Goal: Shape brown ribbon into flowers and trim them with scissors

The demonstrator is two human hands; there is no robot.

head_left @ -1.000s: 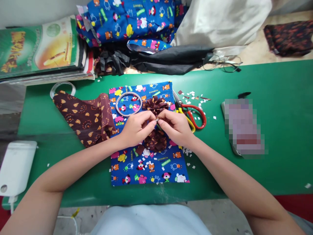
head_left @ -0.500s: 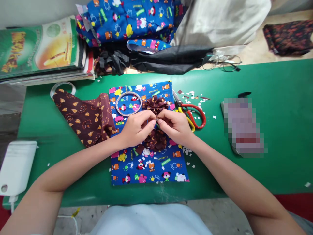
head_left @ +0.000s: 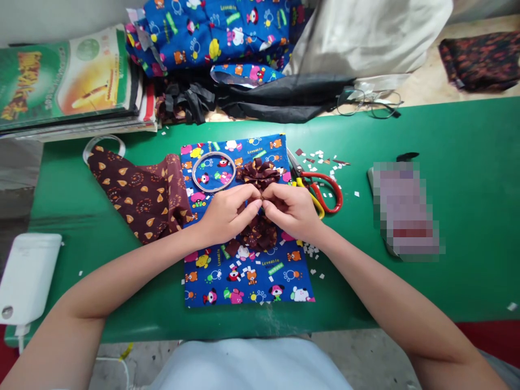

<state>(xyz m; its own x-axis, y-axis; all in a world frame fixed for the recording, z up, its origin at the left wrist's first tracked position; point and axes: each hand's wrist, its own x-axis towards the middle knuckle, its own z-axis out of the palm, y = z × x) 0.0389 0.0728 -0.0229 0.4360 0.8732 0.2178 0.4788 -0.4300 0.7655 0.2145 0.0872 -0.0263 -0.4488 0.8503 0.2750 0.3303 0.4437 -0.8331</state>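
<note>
My left hand [head_left: 231, 211] and my right hand [head_left: 291, 210] meet fingertip to fingertip over the blue cartoon-print cloth [head_left: 244, 287]. Both are closed in a pinch, and whatever sits between the fingertips is too small and hidden to name. Just beyond the fingers lies a ruffled brown fabric rosette [head_left: 260, 170]. A second brown rosette [head_left: 260, 235] rests just below them, partly covered by the hands. To the left of the rosettes, a roll of clear tape [head_left: 214, 172] lies flat on the cloth. Scissors with red and yellow handles [head_left: 320, 189] lie by my right hand.
Brown patterned fabric [head_left: 138, 195] spreads at the left, over another tape roll [head_left: 91, 146]. A white power bank [head_left: 30, 276] is near the left edge, and a blurred phone-like object [head_left: 406, 211] at the right. Magazines [head_left: 65, 81], cloth bundles [head_left: 219, 38] and eyeglasses [head_left: 369, 103] line the back.
My fingertips shift slightly, with the left thumb and right thumb moving closer together. The rosettes, cloth, tape and scissors stay where they were.
</note>
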